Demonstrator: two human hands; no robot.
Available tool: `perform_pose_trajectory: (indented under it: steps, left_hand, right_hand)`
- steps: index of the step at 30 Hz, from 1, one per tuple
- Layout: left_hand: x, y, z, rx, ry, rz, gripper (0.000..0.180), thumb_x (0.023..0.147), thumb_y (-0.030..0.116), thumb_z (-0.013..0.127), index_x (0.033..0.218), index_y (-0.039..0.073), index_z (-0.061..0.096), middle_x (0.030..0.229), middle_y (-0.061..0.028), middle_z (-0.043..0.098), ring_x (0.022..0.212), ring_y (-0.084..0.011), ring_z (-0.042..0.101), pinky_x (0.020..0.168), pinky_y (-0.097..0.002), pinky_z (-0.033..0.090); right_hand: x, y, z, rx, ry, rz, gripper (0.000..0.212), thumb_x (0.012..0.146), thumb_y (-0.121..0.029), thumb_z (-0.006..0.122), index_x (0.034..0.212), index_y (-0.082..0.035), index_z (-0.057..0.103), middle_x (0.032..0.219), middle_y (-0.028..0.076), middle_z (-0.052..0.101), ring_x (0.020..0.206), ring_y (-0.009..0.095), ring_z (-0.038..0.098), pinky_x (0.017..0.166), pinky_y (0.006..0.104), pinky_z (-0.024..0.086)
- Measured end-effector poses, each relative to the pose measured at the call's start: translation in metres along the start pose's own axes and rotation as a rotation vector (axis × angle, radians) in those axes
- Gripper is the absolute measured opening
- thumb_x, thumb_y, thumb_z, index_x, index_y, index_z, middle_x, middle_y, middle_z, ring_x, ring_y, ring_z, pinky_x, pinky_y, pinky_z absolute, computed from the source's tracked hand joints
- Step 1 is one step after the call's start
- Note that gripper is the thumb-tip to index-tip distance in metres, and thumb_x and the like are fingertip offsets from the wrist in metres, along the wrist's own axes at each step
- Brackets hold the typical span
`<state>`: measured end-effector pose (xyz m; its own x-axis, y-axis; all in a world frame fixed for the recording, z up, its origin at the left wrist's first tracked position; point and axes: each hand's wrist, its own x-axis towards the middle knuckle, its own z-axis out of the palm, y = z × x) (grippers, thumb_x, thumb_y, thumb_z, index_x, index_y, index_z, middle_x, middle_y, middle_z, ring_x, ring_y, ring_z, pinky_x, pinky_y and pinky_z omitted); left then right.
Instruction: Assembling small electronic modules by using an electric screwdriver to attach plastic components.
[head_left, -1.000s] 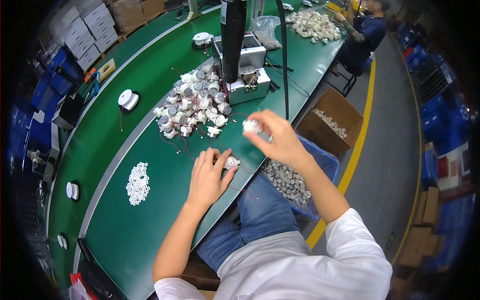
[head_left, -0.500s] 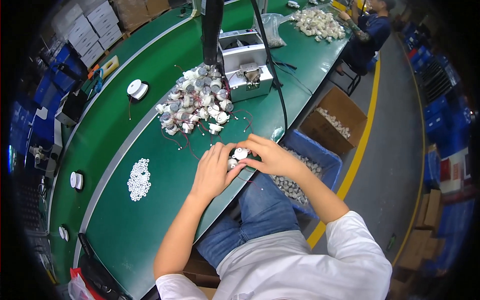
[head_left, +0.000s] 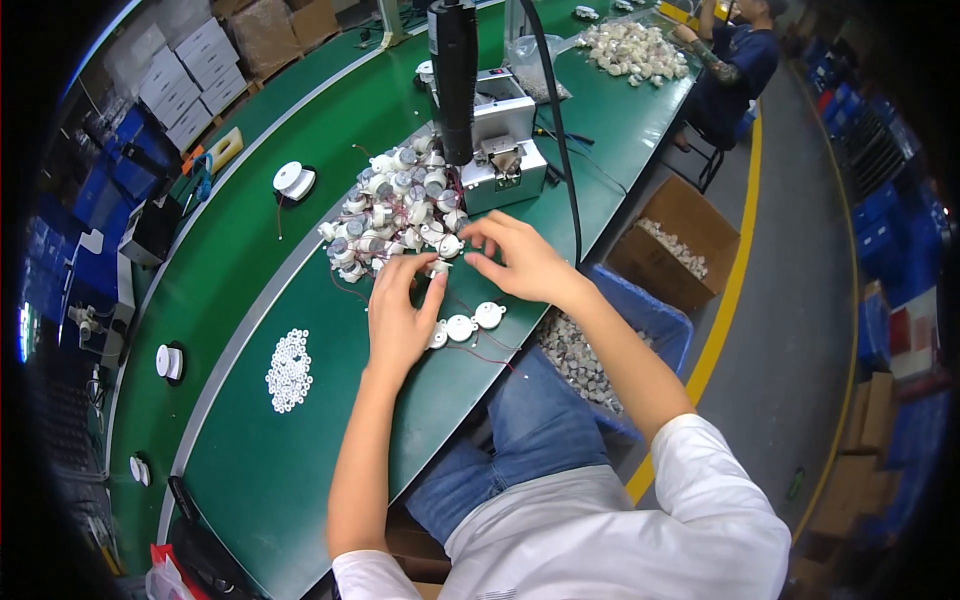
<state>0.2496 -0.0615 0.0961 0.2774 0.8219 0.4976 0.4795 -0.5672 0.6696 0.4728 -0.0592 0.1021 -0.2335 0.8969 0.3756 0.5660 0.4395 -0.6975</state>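
Motors (head_left: 385, 215) with white caps lie heaped at upper centre on a green table (head_left: 240, 480), where the left hand (head_left: 396, 318) curls by one, grip unclear, and the right hand (head_left: 528, 264), fingers parted, is apart from it, near three white-capped motors (head_left: 460, 328) mid-frame.

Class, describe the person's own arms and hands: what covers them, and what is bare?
The left hand and right hand wear no gloves, and no watch or bracelet shows. Both forearms are bare up to loose white short cloth sleeves.
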Motion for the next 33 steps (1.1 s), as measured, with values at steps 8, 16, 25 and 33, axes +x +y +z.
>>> perform_pose_trajectory:
  steps: [8,16,25,33]
  left_hand:
    - [0.004,-0.026,-0.007,0.114,-0.148,-0.107,0.029,0.080,0.013,0.083,0.103,0.003,0.068,0.096,-0.0155,0.070,0.086,-0.0347,0.069,0.077,-0.0437,0.056]
    - [0.009,-0.003,-0.046,-0.036,-0.210,-0.146,0.040,0.077,0.008,0.081,0.114,0.002,0.068,0.086,-0.0024,0.066,0.074,-0.0114,0.056,0.069,-0.0279,0.049]
    - [-0.014,-0.027,-0.068,-0.282,-0.319,-0.200,0.042,0.084,0.005,0.079,0.125,0.004,0.071,0.109,-0.0011,0.071,0.093,-0.0082,0.064,0.073,-0.0233,0.049]
    - [-0.027,-0.030,-0.038,-0.220,-0.316,-0.061,0.039,0.087,0.001,0.069,0.126,0.002,0.071,0.115,-0.0106,0.068,0.100,-0.0200,0.066,0.083,-0.0319,0.055]
  right_hand:
    - [0.018,0.005,0.047,-0.101,-0.001,-0.081,0.032,0.086,-0.010,0.080,0.110,-0.007,0.059,0.111,0.014,0.054,0.088,0.037,0.067,0.076,0.0441,0.056]
    - [0.012,0.002,0.045,0.006,0.048,0.012,0.046,0.084,-0.014,0.079,0.117,-0.004,0.049,0.103,0.020,0.064,0.093,0.043,0.068,0.080,0.0497,0.057]
    - [-0.011,-0.028,0.004,-0.094,0.048,0.108,0.043,0.082,-0.014,0.082,0.115,-0.002,0.057,0.088,0.011,0.064,0.077,0.023,0.064,0.068,0.0366,0.053]
    - [-0.036,-0.003,0.006,0.042,-0.112,0.139,0.036,0.089,-0.019,0.082,0.118,-0.002,0.069,0.109,0.012,0.073,0.095,0.020,0.070,0.075,0.0340,0.056]
